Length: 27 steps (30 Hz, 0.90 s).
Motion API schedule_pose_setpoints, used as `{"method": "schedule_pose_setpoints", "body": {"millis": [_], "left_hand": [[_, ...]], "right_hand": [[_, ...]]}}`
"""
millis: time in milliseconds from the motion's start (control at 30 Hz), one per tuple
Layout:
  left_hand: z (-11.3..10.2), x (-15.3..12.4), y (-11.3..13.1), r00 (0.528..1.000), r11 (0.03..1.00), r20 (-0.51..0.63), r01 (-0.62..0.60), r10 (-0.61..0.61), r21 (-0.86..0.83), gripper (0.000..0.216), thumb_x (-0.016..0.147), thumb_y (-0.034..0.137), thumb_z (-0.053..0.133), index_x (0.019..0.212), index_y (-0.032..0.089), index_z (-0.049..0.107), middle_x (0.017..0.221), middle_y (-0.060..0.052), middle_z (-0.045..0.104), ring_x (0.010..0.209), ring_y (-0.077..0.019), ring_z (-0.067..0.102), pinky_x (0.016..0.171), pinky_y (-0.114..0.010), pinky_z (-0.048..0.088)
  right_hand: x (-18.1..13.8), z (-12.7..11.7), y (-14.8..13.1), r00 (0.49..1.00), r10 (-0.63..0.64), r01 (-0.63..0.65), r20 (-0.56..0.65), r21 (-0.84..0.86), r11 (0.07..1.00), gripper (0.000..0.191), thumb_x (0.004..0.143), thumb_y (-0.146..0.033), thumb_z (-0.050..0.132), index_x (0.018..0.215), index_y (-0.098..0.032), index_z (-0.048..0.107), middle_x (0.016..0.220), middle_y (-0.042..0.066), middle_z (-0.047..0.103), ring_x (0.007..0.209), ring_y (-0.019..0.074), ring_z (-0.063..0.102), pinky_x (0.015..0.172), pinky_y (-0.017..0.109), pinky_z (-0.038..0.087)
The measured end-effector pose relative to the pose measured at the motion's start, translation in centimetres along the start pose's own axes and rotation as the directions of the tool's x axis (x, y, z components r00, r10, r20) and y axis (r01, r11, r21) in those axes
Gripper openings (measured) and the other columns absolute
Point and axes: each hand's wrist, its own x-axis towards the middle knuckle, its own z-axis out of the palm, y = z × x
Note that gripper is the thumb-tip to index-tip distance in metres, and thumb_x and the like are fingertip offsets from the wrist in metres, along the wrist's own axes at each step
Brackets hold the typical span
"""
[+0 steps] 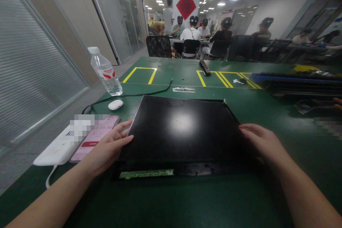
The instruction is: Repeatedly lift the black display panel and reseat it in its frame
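A flat black display panel point(179, 131) lies before me, with a ceiling light mirrored in its glossy face. My left hand point(114, 140) grips its left edge, thumb on top and fingers at the side. At the right edge, my right hand point(258, 139) pinches the panel between thumb and fingers. Along the near side shows a green circuit board strip point(146, 174), on a dark strip below the panel's front edge. A thin black frame point(231, 112) peeks out behind the panel's far right corner. The undersides of both hands are partly hidden.
On the left are a pink phone point(93, 142), a white power bank point(64, 146), a white earbud case point(115, 105), a black cable point(133, 95) and a water bottle point(107, 73). Dark stacked parts point(294, 82) sit at right, a screw-filled strip point(205, 68) farther back. People sit beyond the green table point(171, 206).
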Motion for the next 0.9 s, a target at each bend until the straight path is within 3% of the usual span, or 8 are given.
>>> {"method": "schedule_pose_setpoints", "body": {"millis": [400,633,767,900], "left_hand": [[-0.2,0.0,-0.1,1.0,1.0,0.021,0.003,-0.003,-0.008,0.087,0.061,0.024,0.101,0.139,0.024,0.063,0.124,-0.014,0.084,0.11,-0.0358,0.081,0.084,-0.037,0.069],[0.5,-0.5,0.1,0.995,0.995,-0.086,-0.048,0.056,0.085,0.077,0.059,0.034,0.1,0.13,0.024,0.073,0.114,-0.011,0.087,0.114,-0.0387,0.079,0.077,-0.035,0.068],[-0.1,0.1,-0.6,0.987,0.972,-0.054,-0.136,0.149,0.192,0.078,0.061,0.049,0.098,0.132,0.028,0.074,0.142,-0.011,0.077,0.138,-0.0421,0.065,0.102,-0.044,0.063],[-1.7,1.3,-1.4,0.951,0.878,-0.049,-0.262,0.306,0.4,0.076,0.06,0.058,0.094,0.129,0.03,0.077,0.172,-0.007,0.048,0.16,-0.0417,0.035,0.127,-0.054,0.037]], "right_hand": [[0.1,0.1,0.3,1.0,0.021,-0.021,-0.019,-0.038,0.999,0.031,0.068,-0.054,0.072,0.085,-0.03,0.08,0.092,0.008,0.082,0.091,0.0329,0.074,0.081,0.045,0.056],[0.3,-0.1,0.6,1.0,0.005,-0.006,-0.018,-0.046,0.999,0.029,0.069,-0.051,0.072,0.086,-0.029,0.08,0.092,0.008,0.083,0.089,0.0321,0.075,0.083,0.045,0.057],[0.4,-0.1,0.3,1.0,0.008,-0.008,-0.002,-0.009,1.0,0.03,0.068,-0.05,0.074,0.087,-0.027,0.08,0.09,0.008,0.083,0.089,0.0315,0.076,0.084,0.044,0.058],[0.2,-0.2,-0.1,0.999,0.051,-0.051,0.004,0.052,0.997,0.029,0.068,-0.044,0.073,0.087,-0.025,0.08,0.093,0.009,0.083,0.091,0.0304,0.076,0.082,0.041,0.058]]}}
